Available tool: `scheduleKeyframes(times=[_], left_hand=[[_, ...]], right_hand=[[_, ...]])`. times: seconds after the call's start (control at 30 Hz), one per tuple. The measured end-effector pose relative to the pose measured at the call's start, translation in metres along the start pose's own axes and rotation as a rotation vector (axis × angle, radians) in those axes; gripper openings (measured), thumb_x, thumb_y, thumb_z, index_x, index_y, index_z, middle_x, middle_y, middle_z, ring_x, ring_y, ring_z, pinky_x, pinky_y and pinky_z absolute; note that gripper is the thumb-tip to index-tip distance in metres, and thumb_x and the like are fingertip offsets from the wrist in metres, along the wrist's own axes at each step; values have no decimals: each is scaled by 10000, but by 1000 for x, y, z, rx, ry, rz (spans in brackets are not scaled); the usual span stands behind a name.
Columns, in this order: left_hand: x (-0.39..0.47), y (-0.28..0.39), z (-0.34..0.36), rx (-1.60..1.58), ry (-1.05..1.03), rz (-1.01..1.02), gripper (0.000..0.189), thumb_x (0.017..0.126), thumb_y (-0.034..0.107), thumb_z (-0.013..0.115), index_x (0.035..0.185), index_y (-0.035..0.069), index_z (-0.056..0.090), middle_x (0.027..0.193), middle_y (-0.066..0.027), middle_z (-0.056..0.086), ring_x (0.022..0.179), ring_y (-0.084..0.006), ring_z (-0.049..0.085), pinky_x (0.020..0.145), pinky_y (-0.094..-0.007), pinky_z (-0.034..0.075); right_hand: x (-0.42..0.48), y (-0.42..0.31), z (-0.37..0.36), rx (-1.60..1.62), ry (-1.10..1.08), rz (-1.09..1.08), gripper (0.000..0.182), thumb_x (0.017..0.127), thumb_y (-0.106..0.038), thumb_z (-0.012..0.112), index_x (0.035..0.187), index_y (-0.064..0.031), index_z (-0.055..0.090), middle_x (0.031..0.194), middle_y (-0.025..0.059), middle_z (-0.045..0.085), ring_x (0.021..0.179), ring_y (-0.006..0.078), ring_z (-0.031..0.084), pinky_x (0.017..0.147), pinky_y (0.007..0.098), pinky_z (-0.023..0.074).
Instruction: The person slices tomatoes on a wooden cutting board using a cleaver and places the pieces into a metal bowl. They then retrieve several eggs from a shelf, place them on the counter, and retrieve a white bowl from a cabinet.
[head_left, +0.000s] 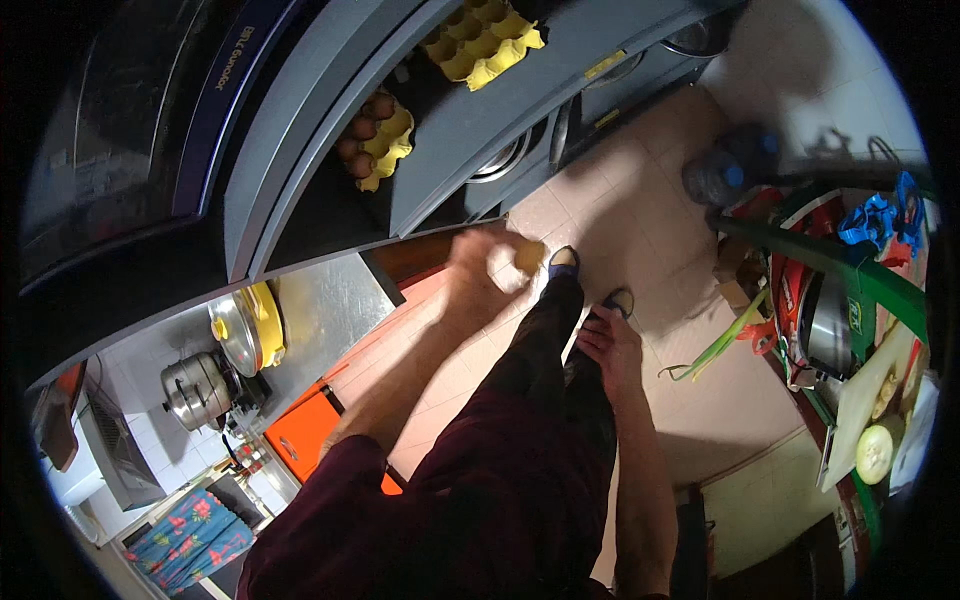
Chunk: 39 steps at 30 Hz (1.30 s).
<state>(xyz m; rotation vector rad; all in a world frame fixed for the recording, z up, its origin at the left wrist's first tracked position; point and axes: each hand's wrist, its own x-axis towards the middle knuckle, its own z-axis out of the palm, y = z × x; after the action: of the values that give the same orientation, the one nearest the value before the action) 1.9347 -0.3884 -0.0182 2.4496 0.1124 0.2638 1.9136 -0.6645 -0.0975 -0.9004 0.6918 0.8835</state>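
Observation:
My left hand (480, 259), blurred, reaches out over the floor beside the dark shelf unit. A small, rounded yellowish-brown thing (530, 256) is at its fingertips and looks held; blur hides what it is. My right hand (611, 341) hangs low in front of my dark trousers, fingers curled; nothing can be made out in it. To the upper left of my left hand, brown eggs (361, 154) sit in a yellow egg tray (391, 150) on the shelf. Another yellow egg tray (487, 45) stands farther along, with no eggs visible in it.
A metal counter (322, 311) at left holds a yellow-based pot with a glass lid (244, 330) and a steel pot (196, 390). At right, a green-framed rack (825, 255) bears a chopping board (855, 420) and a cut pale gourd (876, 454). Large water bottles (712, 180) stand beyond.

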Motion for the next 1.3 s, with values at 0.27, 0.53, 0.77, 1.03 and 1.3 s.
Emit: scheduleKeyframes(times=[0.27, 0.53, 0.77, 1.03, 1.3], left_hand=[[-36, 68, 23, -113, -351, 67, 481, 771, 226, 875, 1159, 96, 622, 1216, -83, 665, 1180, -296, 623, 1055, -473, 447], [52, -86, -62, 351, 449, -321, 338, 940, 265, 677, 1169, 29, 597, 1080, -191, 638, 981, -359, 627, 853, -440, 525], [72, -212, -116, 721, 226, -616, 432, 969, 464, 588, 1093, 64, 691, 1123, -240, 700, 1000, -452, 678, 871, -505, 558], [57, -248, -118, 651, 338, -559, 667, 900, 684, 589, 1002, 32, 687, 929, -204, 739, 850, -363, 740, 720, -445, 591], [82, -208, -129, 331, 128, -1082, 793, 847, 712, 649, 947, -75, 681, 744, -187, 723, 587, -264, 719, 494, -373, 594]], right_hand=[[-14, -31, 79, 116, -134, 48, 431, 1107, -371, 449, 1255, -12, 634, 1137, 97, 663, 1032, 187, 660, 889, 364, 570], [-27, -24, 33, 130, -26, 38, 343, 1039, -202, 513, 1275, 19, 626, 852, 72, 650, 752, 168, 651, 674, 315, 581], [-27, -4, -7, 174, 0, -3, 439, 961, -158, 536, 1352, 38, 569, 916, 94, 657, 721, 189, 635, 649, 347, 564], [-26, 8, -9, 161, -74, 12, 413, 979, -168, 554, 1353, 6, 567, 928, 76, 670, 668, 160, 628, 598, 329, 563], [-25, 9, 1, 197, -91, -19, 401, 985, -147, 542, 1349, 16, 578, 933, 88, 679, 673, 166, 641, 599, 340, 573]])
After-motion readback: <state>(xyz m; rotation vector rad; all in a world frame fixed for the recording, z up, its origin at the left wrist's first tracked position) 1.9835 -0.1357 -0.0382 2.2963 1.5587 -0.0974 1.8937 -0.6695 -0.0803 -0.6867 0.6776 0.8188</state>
